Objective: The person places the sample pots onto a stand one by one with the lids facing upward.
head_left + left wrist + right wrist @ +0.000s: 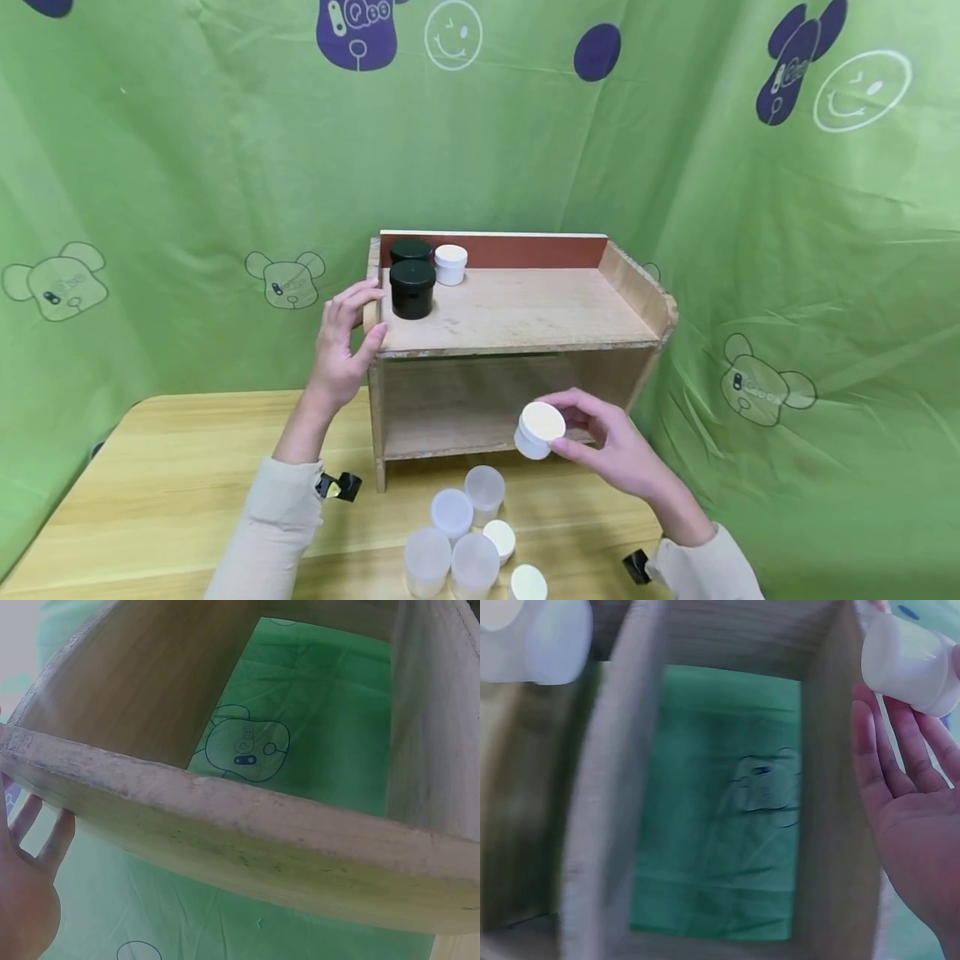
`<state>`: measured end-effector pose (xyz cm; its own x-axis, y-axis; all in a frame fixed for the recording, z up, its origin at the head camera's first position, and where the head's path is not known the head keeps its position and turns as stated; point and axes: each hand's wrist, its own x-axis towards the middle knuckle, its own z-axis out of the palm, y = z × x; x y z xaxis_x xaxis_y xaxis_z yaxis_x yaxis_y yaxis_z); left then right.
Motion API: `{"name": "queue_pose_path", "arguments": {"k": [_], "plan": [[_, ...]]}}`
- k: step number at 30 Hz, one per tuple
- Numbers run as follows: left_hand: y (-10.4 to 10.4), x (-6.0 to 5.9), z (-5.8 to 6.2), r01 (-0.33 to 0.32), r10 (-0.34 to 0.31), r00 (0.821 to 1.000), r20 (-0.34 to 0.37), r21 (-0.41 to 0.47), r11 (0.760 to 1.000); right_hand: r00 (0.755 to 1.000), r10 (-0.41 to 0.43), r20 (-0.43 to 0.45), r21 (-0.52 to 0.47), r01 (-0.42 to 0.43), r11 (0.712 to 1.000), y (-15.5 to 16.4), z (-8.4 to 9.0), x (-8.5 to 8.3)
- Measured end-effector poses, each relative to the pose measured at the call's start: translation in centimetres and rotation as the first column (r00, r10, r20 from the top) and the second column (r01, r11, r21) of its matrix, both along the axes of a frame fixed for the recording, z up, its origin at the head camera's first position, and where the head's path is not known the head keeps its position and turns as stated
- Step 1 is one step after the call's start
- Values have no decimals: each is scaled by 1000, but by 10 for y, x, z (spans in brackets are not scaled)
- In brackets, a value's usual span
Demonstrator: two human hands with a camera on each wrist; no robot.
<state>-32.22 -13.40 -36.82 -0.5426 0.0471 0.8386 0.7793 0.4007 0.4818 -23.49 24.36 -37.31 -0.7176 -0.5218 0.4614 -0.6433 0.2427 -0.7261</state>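
My right hand [611, 442] pinches a small white lidded jar [538, 431] between thumb and fingers, tilted in front of the wooden shelf's [540, 308] lower level. In the right wrist view the same jar [911, 664] shows at the upper right, above the palm. My left hand [341, 346] rests against the shelf's left side panel, fingers extended and thumb apart; its fingertips touch the panel's outer face in the left wrist view. On the top level, at the left, stand a black jar [412, 292], another dark jar [409, 249] behind it, and a white jar [451, 265].
Several translucent containers [475, 562] stand on the wooden table [187, 475] before the shelf. Beside them are two white-lidded jars, one nearer the shelf [501, 540] and one at the frame's bottom [528, 583]. A green printed cloth [225, 167] hangs behind.
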Motion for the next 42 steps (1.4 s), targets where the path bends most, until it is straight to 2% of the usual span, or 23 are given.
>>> {"name": "queue_pose_path", "arguments": {"k": [5,10,14,17,21,25,30,42], "plan": [[0,-1,1,-2,2,1000,-2,-5,1000,997,-5,-74,-5,5,1000,-10,26,-4],[0,-1,0,-4,4,1000,0,-3,1000,996,-46,-79,-2,46,999,-22,50,-8],[-1,0,0,-3,3,1000,1,-1,1000,994,-91,-56,-8,91,996,-35,66,-18],[-1,1,1,-2,2,1000,9,-3,1000,992,-130,-2,-21,130,991,-44,76,-28],[-1,2,1,0,0,1000,20,-4,1000,976,-210,60,-30,212,977,-57,87,-44],[0,2,1,-2,2,1000,14,-4,1000,962,-263,72,-41,266,963,-68,96,-58],[1,2,1,-4,4,1000,9,-3,1000,956,-290,52,-58,292,955,-81,103,-72],[0,2,1,-1,1,1000,18,-4,1000,940,-338,42,-95,341,935,-106,108,-106]]}}
